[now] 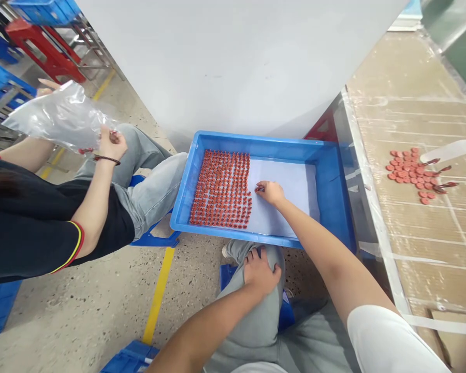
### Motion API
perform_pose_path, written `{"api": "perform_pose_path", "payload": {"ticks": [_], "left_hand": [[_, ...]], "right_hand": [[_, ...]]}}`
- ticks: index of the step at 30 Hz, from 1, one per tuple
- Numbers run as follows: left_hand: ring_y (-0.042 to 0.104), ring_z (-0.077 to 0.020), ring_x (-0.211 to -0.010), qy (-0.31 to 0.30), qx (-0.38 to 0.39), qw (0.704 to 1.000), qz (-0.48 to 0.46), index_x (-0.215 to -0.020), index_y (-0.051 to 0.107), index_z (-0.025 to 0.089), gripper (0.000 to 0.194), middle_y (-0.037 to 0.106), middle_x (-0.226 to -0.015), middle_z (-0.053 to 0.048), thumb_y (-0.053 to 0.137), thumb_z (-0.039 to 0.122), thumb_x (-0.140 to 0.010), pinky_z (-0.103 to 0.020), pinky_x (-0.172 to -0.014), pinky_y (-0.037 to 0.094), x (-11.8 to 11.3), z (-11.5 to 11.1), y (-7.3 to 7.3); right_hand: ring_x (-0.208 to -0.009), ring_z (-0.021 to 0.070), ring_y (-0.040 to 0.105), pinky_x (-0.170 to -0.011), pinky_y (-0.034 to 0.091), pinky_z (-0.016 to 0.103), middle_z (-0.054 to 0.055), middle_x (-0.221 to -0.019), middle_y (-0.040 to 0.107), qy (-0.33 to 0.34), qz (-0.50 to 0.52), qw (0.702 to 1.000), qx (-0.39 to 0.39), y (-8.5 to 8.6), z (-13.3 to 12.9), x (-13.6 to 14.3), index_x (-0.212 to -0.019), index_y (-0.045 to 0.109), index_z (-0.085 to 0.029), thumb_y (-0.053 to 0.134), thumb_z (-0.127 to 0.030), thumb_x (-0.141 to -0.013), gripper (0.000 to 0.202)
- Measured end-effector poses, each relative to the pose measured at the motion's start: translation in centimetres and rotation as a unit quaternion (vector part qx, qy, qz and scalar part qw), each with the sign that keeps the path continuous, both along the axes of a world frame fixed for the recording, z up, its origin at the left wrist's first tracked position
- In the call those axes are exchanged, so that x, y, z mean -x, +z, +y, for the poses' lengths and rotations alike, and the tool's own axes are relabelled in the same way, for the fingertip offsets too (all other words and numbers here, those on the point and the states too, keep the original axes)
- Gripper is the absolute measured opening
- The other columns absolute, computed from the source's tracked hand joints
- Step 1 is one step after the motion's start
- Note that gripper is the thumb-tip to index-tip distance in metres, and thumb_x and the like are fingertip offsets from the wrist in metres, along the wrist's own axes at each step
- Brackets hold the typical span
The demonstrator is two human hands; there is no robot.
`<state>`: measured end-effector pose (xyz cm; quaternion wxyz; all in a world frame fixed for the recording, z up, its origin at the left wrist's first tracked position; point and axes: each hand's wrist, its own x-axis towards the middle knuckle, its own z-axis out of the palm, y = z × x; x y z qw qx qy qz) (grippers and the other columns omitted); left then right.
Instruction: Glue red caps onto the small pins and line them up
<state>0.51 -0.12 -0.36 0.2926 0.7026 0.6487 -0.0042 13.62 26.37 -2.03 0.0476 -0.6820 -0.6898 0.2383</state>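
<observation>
My left hand [261, 272] lies flat on my knee with its fingers spread, holding nothing. Inside the blue tray [256, 238], my right hand [272, 193] is closed in a pinch on a small red part [260, 188], partly hidden by my fingertips. Just left of those fingertips stand closely spaced rows of small red parts [221, 189], each with a dark top. They cover the left half of the white sheet [283, 210] that lines the tray.
A co-worker [34, 217] sits at the left, holding a clear plastic bag [64, 116]. On the cardboard-covered table [423, 259] at the right lie flat red discs [406, 167] and several dark red pieces [446, 186]. A white panel [233, 67] rises behind the tray.
</observation>
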Motion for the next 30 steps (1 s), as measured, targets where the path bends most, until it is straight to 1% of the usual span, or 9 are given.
{"api": "perform_pose_path", "payload": {"ticks": [8,12,16,19,22,24,26,28,30], "left_hand": [[0.049,-0.034,-0.11,-0.003,0.006,1.0,-0.002,-0.137,0.044,0.016,0.068,0.052,-0.12,-0.017,0.053,0.051,-0.079,-0.047,-0.094,0.038,0.1,0.2,0.4],[0.049,-0.0338,-0.111,-0.001,0.009,1.0,-0.003,-0.138,0.043,0.017,0.069,0.052,-0.122,-0.017,0.053,0.052,-0.079,-0.047,-0.095,0.038,0.1,0.1,0.5],[0.049,-0.0341,-0.113,-0.002,0.01,1.0,-0.005,-0.139,0.042,0.017,0.069,0.051,-0.125,-0.017,0.052,0.052,-0.08,-0.047,-0.096,0.038,0.0,0.0,0.5],[0.049,-0.0344,-0.115,-0.006,0.01,1.0,-0.003,-0.139,0.042,0.016,0.069,0.051,-0.127,-0.018,0.052,0.052,-0.08,-0.047,-0.097,0.037,-0.1,-0.2,0.6],[0.049,-0.0348,-0.115,-0.017,0.009,1.0,-0.001,-0.139,0.042,0.016,0.07,0.051,-0.128,-0.019,0.052,0.053,-0.08,-0.047,-0.097,0.037,-0.1,-0.4,0.8],[0.05,-0.0341,-0.116,-0.021,0.011,1.0,0.007,-0.139,0.042,0.017,0.07,0.051,-0.128,-0.018,0.052,0.053,-0.081,-0.046,-0.097,0.037,-0.3,-0.6,1.0],[0.051,-0.0332,-0.116,-0.027,0.009,0.999,0.017,-0.14,0.041,0.018,0.069,0.052,-0.128,-0.017,0.051,0.053,-0.082,-0.045,-0.097,0.037,-0.5,-0.8,1.2],[0.051,-0.0329,-0.116,-0.042,0.001,0.999,0.021,-0.139,0.042,0.017,0.066,0.052,-0.127,-0.017,0.049,0.052,-0.083,-0.044,-0.096,0.037,-0.8,-1.0,1.3],[0.053,-0.0332,-0.115,-0.067,-0.009,0.998,0.021,-0.138,0.043,0.016,0.064,0.053,-0.125,-0.018,0.049,0.051,-0.084,-0.044,-0.095,0.039,-1.1,-1.1,1.6]], "right_hand": [[-0.105,0.02,0.068,-0.09,0.05,0.029,0.001,-0.109,0.074,0.01,0.0,1.0,0.009,0.6,1.3,1.9,-0.119,0.066,-0.026,0.061,-0.026,-0.082,0.037],[-0.107,0.02,0.067,-0.092,0.05,0.029,0.001,-0.11,0.074,0.009,0.004,1.0,0.014,0.8,1.4,2.3,-0.118,0.066,-0.026,0.061,-0.023,-0.081,0.038],[-0.105,0.0195,0.068,-0.091,0.05,0.029,0.0,-0.109,0.074,0.009,0.021,1.0,0.017,1.0,1.1,2.3,-0.117,0.067,-0.026,0.063,-0.02,-0.079,0.038],[-0.101,0.0184,0.069,-0.09,0.051,0.028,0.001,-0.11,0.074,0.001,0.045,0.999,0.016,1.7,0.7,2.0,-0.114,0.068,-0.025,0.066,-0.02,-0.077,0.037],[-0.1,0.0182,0.069,-0.091,0.051,0.029,0.002,-0.112,0.073,-0.041,0.068,0.997,0.001,3.1,-0.1,1.3,-0.114,0.067,-0.023,0.066,-0.018,-0.076,0.039],[-0.099,0.0179,0.07,-0.092,0.051,0.03,0.004,-0.114,0.073,-0.086,0.087,0.992,-0.021,4.7,-1.2,0.6,-0.117,0.065,-0.02,0.064,-0.018,-0.078,0.039],[-0.097,0.0167,0.07,-0.093,0.051,0.03,0.006,-0.116,0.072,-0.131,0.113,0.984,-0.05,6.5,-3.2,-0.2,-0.118,0.064,-0.018,0.06,-0.017,-0.082,0.036],[-0.097,0.0154,0.071,-0.095,0.051,0.029,0.006,-0.117,0.071,-0.17,0.142,0.972,-0.081,8.5,-6.5,-0.9,-0.117,0.064,-0.018,0.056,-0.017,-0.085,0.033],[-0.096,0.0157,0.071,-0.095,0.052,0.03,0.005,-0.113,0.072,-0.207,0.168,0.957,-0.113,10.3,-11.3,-1.3,-0.116,0.064,-0.021,0.055,-0.019,-0.087,0.031]]}}
